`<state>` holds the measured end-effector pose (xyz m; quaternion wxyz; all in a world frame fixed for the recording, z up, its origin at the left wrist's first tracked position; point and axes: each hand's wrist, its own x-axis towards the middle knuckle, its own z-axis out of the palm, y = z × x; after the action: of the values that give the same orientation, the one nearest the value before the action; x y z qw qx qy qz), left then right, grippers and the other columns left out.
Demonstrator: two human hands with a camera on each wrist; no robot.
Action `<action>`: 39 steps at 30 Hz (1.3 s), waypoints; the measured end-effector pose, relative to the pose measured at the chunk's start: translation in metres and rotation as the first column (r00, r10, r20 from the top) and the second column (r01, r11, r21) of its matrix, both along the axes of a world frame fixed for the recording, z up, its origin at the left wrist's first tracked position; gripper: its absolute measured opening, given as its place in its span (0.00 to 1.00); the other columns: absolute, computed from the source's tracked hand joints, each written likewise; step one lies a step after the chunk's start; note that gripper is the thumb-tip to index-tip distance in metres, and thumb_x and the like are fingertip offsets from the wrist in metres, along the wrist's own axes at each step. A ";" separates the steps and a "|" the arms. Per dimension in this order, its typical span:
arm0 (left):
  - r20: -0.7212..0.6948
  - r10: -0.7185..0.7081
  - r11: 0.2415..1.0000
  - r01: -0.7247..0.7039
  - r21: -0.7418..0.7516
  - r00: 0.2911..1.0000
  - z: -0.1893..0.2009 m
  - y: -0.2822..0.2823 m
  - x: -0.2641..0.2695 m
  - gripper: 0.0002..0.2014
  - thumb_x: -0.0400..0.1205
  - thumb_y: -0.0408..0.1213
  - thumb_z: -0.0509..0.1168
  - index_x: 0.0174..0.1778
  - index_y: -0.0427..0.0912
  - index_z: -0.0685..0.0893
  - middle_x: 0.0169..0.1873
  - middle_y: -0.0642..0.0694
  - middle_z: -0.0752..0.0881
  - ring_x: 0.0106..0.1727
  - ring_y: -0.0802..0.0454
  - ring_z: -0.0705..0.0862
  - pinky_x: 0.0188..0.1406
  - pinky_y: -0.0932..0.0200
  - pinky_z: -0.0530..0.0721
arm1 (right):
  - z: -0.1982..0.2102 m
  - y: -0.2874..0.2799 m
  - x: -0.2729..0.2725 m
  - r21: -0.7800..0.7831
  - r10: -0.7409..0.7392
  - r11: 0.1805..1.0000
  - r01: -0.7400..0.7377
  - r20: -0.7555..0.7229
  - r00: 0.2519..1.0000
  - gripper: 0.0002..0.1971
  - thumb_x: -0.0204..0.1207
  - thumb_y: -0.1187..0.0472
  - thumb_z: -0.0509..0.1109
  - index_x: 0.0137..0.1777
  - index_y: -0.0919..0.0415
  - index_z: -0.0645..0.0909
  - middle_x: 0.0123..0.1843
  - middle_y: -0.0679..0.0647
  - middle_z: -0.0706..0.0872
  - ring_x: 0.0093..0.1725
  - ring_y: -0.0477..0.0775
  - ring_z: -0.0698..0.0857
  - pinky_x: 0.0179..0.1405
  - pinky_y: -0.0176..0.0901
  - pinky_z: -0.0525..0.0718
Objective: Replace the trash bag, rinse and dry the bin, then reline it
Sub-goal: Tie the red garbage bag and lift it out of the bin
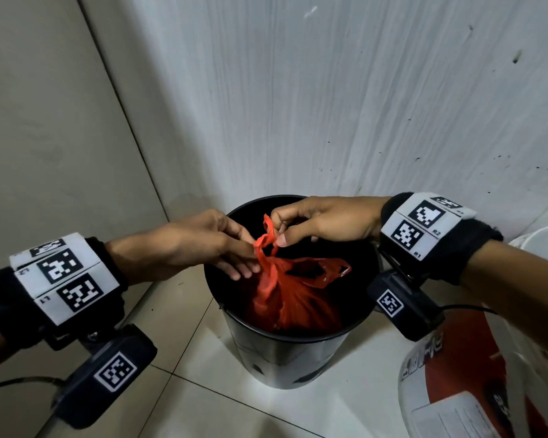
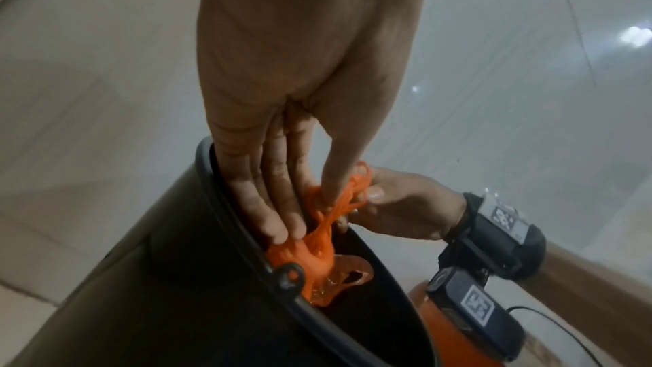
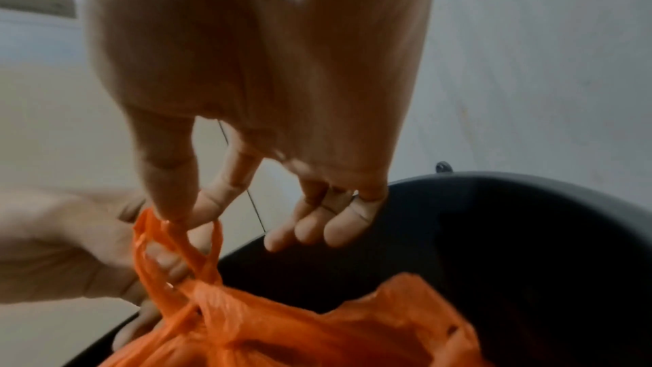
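A black round bin [image 1: 282,358] stands on the tiled floor in a corner. Inside it sits a red-orange trash bag [image 1: 291,298] gathered at the top, with one handle loop lying loose to the right. My left hand [image 1: 247,263] reaches in from the left and pinches the twisted neck of the bag between thumb and nearly straight fingers. My right hand [image 1: 277,235] comes from the right and pinches the upper handle loop between thumb and forefinger, its other fingers curled clear. The left wrist view shows the left hand [image 2: 307,216] on the bag [image 2: 317,258] just inside the bin [image 2: 176,289]. The right wrist view shows the right hand [image 3: 180,219] holding the loop of the bag [image 3: 317,325] over the bin [image 3: 494,219].
A streaked white wall [image 1: 329,105] rises right behind the bin and a beige panel [image 1: 45,121] closes the left side. A white and red container [image 1: 456,390] stands close at the lower right, with a white rim [image 1: 544,241] behind it. Pale floor tiles [image 1: 203,390] lie in front.
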<state>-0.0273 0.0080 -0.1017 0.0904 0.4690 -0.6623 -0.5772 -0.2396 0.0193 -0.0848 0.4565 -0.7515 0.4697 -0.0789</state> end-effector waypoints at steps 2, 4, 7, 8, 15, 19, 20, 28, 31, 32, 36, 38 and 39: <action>0.055 -0.013 0.999 0.016 -0.045 0.998 -0.001 0.000 -0.002 0.06 0.84 0.29 0.69 0.45 0.33 0.90 0.46 0.33 0.93 0.45 0.43 0.91 0.44 0.55 0.89 | -0.001 0.007 -0.004 0.039 -0.016 0.999 0.018 -0.043 0.999 0.05 0.71 0.53 0.63 0.37 0.46 0.80 0.41 0.44 0.81 0.47 0.48 0.74 0.49 0.46 0.71; 0.101 -0.008 0.998 0.015 -0.065 0.995 0.000 -0.001 -0.005 0.06 0.84 0.30 0.69 0.45 0.33 0.90 0.45 0.33 0.93 0.41 0.46 0.88 0.35 0.60 0.85 | -0.003 0.012 -0.009 0.057 -0.017 0.998 0.021 -0.077 0.997 0.09 0.76 0.54 0.60 0.35 0.46 0.79 0.36 0.34 0.81 0.46 0.44 0.75 0.51 0.44 0.72; 0.115 0.020 0.997 -0.012 -0.070 0.993 0.002 -0.001 -0.010 0.06 0.84 0.30 0.69 0.44 0.33 0.89 0.44 0.31 0.93 0.38 0.48 0.86 0.30 0.62 0.80 | -0.001 0.018 -0.015 0.080 -0.049 0.995 0.057 -0.105 0.993 0.14 0.81 0.58 0.59 0.36 0.48 0.79 0.31 0.33 0.81 0.42 0.41 0.75 0.49 0.37 0.71; 0.102 0.035 0.997 -0.029 -0.067 0.994 0.003 -0.001 -0.011 0.06 0.84 0.30 0.69 0.43 0.33 0.88 0.44 0.31 0.93 0.38 0.48 0.87 0.30 0.62 0.81 | 0.001 0.019 -0.016 0.081 -0.071 0.993 0.081 -0.115 0.991 0.11 0.79 0.54 0.61 0.36 0.48 0.81 0.32 0.34 0.81 0.43 0.42 0.75 0.49 0.37 0.71; 0.064 0.155 0.988 -0.154 -0.024 0.986 0.009 0.002 -0.014 0.09 0.85 0.31 0.68 0.39 0.35 0.87 0.43 0.30 0.93 0.35 0.45 0.87 0.24 0.62 0.82 | 0.007 0.020 -0.004 -0.033 -0.071 0.997 0.065 -0.210 0.975 0.14 0.79 0.48 0.72 0.37 0.56 0.81 0.33 0.46 0.81 0.31 0.39 0.78 0.37 0.30 0.76; 0.206 0.152 0.983 -0.126 -0.132 0.967 0.011 0.000 -0.016 0.10 0.82 0.37 0.70 0.34 0.41 0.89 0.32 0.42 0.93 0.27 0.52 0.82 0.21 0.62 0.68 | 0.009 0.013 -0.010 -0.153 -0.170 0.979 0.133 -0.260 0.950 0.14 0.77 0.53 0.74 0.29 0.52 0.83 0.24 0.42 0.80 0.25 0.36 0.77 0.33 0.30 0.73; 0.217 0.153 0.982 -0.124 -0.141 0.964 0.012 0.000 -0.019 0.11 0.81 0.37 0.70 0.33 0.40 0.88 0.31 0.44 0.92 0.25 0.53 0.80 0.21 0.62 0.66 | 0.010 0.013 -0.012 -0.154 -0.193 0.975 0.159 -0.241 0.951 0.13 0.76 0.54 0.74 0.30 0.51 0.85 0.24 0.41 0.81 0.26 0.36 0.78 0.33 0.29 0.73; -0.124 0.225 0.967 -0.205 0.154 0.966 0.012 -0.003 -0.028 0.08 0.80 0.32 0.64 0.34 0.38 0.80 0.44 0.39 0.90 0.30 0.50 0.78 0.22 0.63 0.73 | 0.000 0.020 -0.030 0.307 -0.450 0.879 0.364 0.285 0.846 0.04 0.78 0.69 0.72 0.41 0.67 0.82 0.33 0.54 0.79 0.25 0.41 0.64 0.20 0.31 0.58; -0.237 0.280 0.935 -0.208 0.289 0.930 0.008 0.000 -0.027 0.06 0.79 0.30 0.63 0.37 0.36 0.80 0.46 0.36 0.89 0.31 0.50 0.76 0.24 0.61 0.70 | 0.006 0.023 -0.033 0.372 -0.387 0.883 0.286 0.231 0.893 0.04 0.82 0.68 0.68 0.45 0.65 0.77 0.39 0.52 0.86 0.22 0.41 0.63 0.25 0.37 0.53; -0.262 0.285 0.926 -0.195 0.324 0.922 0.008 0.001 -0.025 0.05 0.79 0.30 0.63 0.37 0.36 0.79 0.46 0.37 0.88 0.29 0.50 0.74 0.25 0.60 0.67 | 0.011 0.023 -0.034 0.355 -0.335 0.897 0.264 0.156 0.929 0.04 0.83 0.66 0.67 0.45 0.63 0.76 0.36 0.50 0.85 0.22 0.42 0.62 0.25 0.38 0.53; -0.094 0.101 0.977 -0.081 0.197 0.990 0.012 0.000 -0.020 0.09 0.81 0.36 0.61 0.34 0.42 0.76 0.30 0.47 0.82 0.23 0.53 0.58 0.28 0.57 0.53 | 0.021 0.022 -0.029 0.134 -0.137 0.974 0.183 -0.293 0.946 0.09 0.82 0.58 0.70 0.41 0.58 0.80 0.19 0.42 0.75 0.21 0.47 0.64 0.26 0.39 0.58; 0.160 -0.001 0.999 0.006 -0.032 0.987 0.013 -0.007 -0.015 0.13 0.82 0.43 0.65 0.33 0.43 0.78 0.18 0.50 0.69 0.20 0.53 0.56 0.25 0.60 0.52 | 0.017 0.020 -0.021 0.086 -0.095 0.987 0.138 -0.389 0.916 0.08 0.80 0.59 0.72 0.39 0.57 0.83 0.27 0.46 0.84 0.26 0.50 0.72 0.27 0.41 0.66; 0.265 -0.032 0.989 0.070 -0.134 0.964 0.013 -0.010 -0.013 0.15 0.82 0.45 0.67 0.31 0.43 0.80 0.17 0.50 0.66 0.19 0.53 0.57 0.23 0.62 0.54 | 0.012 0.019 -0.017 0.065 -0.084 0.990 0.123 -0.426 0.901 0.07 0.79 0.61 0.72 0.39 0.57 0.84 0.33 0.50 0.89 0.31 0.50 0.76 0.32 0.41 0.71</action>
<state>-0.0403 -0.0023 -0.0884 0.0203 0.5165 -0.7196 -0.4636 -0.2570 0.0386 -0.0725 0.3727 -0.7033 0.5998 0.0825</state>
